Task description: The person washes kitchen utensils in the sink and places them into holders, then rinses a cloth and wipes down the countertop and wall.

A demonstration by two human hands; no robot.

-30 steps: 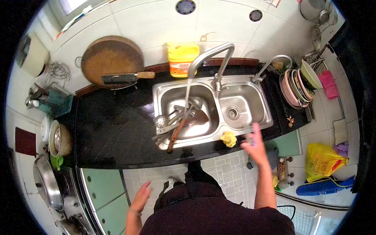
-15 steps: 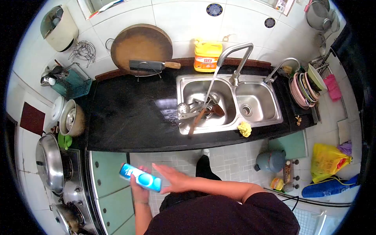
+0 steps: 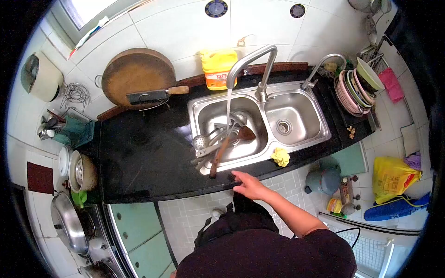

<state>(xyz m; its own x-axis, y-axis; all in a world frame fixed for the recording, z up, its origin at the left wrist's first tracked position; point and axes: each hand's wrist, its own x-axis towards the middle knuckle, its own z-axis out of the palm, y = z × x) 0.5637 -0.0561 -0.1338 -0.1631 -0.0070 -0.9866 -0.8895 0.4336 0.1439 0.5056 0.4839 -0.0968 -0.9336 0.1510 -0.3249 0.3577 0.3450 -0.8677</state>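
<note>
My right hand is held out over the front edge of the black counter, fingers stretched and with nothing in them. Just beyond it lies the end of a wooden-handled spatula, which leans over the rim of the left sink basin. A slotted metal skimmer and other metal utensils rest with it in the basin. Water runs onto them from the tall faucet. A crumpled yellow cloth sits on the sink's front edge, to the right of my hand. My left hand is out of view.
Behind the sink stands a yellow detergent jug. A cleaver rests on a rack before a round cutting board. Stacked baskets are at the right. A grey bin stands on the floor below.
The blue phone-like object and my left hand have gone out of view. My right hand has moved away from them, up and right toward the sink. The view has shifted closer to the counter.
</note>
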